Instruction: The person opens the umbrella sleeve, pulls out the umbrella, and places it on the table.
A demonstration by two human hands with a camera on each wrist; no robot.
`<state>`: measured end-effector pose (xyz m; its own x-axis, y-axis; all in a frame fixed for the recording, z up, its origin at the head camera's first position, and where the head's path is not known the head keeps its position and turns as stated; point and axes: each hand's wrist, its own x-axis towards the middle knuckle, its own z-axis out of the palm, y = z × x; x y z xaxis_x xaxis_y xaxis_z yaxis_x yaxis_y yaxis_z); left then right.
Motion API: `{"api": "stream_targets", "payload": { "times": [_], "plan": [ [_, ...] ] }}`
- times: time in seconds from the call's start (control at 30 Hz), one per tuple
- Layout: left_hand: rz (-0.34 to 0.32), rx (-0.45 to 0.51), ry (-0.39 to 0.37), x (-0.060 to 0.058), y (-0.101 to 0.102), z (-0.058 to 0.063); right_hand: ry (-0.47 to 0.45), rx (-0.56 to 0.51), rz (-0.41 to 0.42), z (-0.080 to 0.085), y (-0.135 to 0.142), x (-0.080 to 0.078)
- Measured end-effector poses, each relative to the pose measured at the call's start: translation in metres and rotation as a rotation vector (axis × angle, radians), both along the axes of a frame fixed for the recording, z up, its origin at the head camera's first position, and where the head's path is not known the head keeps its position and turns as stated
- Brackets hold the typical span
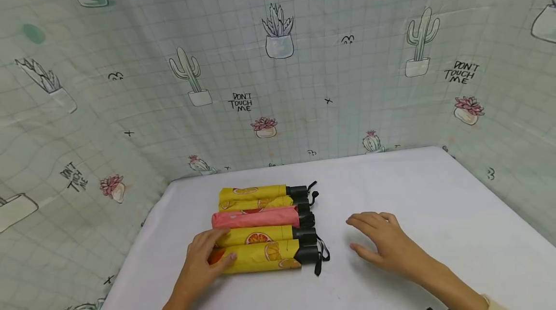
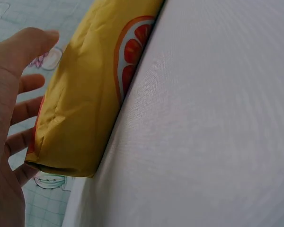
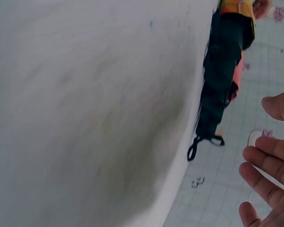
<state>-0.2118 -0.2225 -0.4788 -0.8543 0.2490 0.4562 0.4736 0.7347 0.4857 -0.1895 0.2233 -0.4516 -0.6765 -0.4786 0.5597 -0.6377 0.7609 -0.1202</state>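
Observation:
Several folded umbrellas lie side by side in a row on the white table, black handles pointing right. The nearest is a yellow umbrella (image 1: 256,259) with orange slices printed on it; behind it lie another yellow umbrella (image 1: 236,237), a pink umbrella (image 1: 260,218) and, at the back, more yellow ones (image 1: 260,192). My left hand (image 1: 200,259) is at the left end of the nearest umbrella, thumb and fingers spread. In the left wrist view its thumb stands apart from the yellow fabric (image 2: 80,109). My right hand (image 1: 386,242) hovers right of the handles (image 1: 307,254), fingers spread, holding nothing.
The white tablecloth (image 1: 391,179) spreads around the umbrellas. A grid-patterned curtain (image 1: 312,83) with cactus drawings hangs behind and beside the table. Black wrist straps (image 1: 319,266) stick out from the umbrella handles.

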Motion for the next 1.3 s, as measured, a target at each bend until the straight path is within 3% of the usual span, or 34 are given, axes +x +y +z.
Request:
{"api": "stream_targets", "payload": {
  "times": [0.17,0.6,0.83,1.3],
  "plan": [
    [0.000,-0.010,0.043,0.004,0.000,-0.005,-0.028,0.013,0.052,-0.005,-0.021,-0.004],
    [-0.020,-0.049,0.154,0.002,0.002,-0.007,-0.148,0.015,0.131,0.003,-0.066,-0.019],
    [0.018,-0.118,0.130,0.004,-0.001,-0.003,-0.144,0.012,0.161,-0.004,-0.077,-0.021],
    [0.006,-0.115,0.064,0.003,-0.005,-0.004,-0.177,0.053,0.204,-0.007,-0.088,-0.024]
  ]
}}
